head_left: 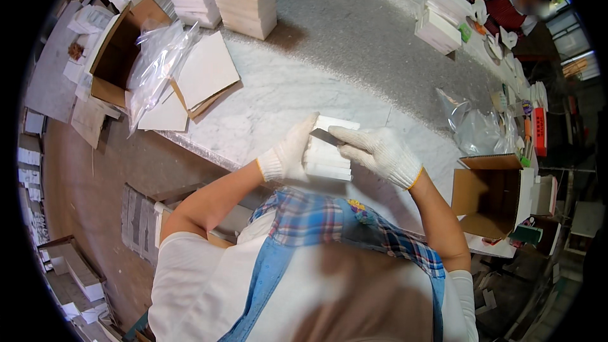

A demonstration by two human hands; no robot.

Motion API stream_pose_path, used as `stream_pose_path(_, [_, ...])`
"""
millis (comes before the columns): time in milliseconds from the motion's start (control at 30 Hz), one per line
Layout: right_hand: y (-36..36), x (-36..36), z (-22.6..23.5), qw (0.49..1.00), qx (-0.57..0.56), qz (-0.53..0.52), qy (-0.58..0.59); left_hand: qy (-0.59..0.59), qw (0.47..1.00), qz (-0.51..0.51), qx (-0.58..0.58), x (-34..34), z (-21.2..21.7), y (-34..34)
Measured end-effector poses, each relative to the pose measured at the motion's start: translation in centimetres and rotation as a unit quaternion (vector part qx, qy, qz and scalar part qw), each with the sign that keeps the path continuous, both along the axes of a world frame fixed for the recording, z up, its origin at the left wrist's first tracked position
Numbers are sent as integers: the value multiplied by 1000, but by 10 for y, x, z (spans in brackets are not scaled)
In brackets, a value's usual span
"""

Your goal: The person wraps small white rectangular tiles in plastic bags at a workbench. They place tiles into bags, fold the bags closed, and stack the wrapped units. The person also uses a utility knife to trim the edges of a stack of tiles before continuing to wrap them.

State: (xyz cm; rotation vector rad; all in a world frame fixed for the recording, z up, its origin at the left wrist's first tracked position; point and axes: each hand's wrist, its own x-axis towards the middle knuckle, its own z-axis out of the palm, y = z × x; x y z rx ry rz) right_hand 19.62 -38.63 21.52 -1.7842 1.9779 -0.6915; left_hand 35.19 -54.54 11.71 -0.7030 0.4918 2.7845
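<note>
On the pale table (266, 92), tall white stacks (244, 0) stand at the far left and an open cardboard box (487, 193) sits at the right. By the near edge, the gloved left hand (292, 147) grips the left side of a bundle of white strips (328, 168); the gloved right hand (380, 153) pinches a thin dark blade (326, 137) over the bundle's upper part. Too hard a push could make the blade slip into the left fingers beside its tip, while a slack left grip could let strips slide apart.
</note>
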Motion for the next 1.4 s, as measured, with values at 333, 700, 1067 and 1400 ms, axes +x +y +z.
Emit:
stream_pose_path(333, [-1,-2,-3,999,-22,25,17,3,999,4,-48,3,-5,0])
stream_pose_path(700, [-12,-2,10,990,22,69,118,70,975,-24,-211,12,-6,-2])
stream_pose_path(1067, [-22,-16,19,989,110,97,10,167,895,-3,-413,11,-30,-5])
stream_pose_path(1400, [77,-42,2,843,218,-102,-481,-28,998,8,48,-3,22,4])
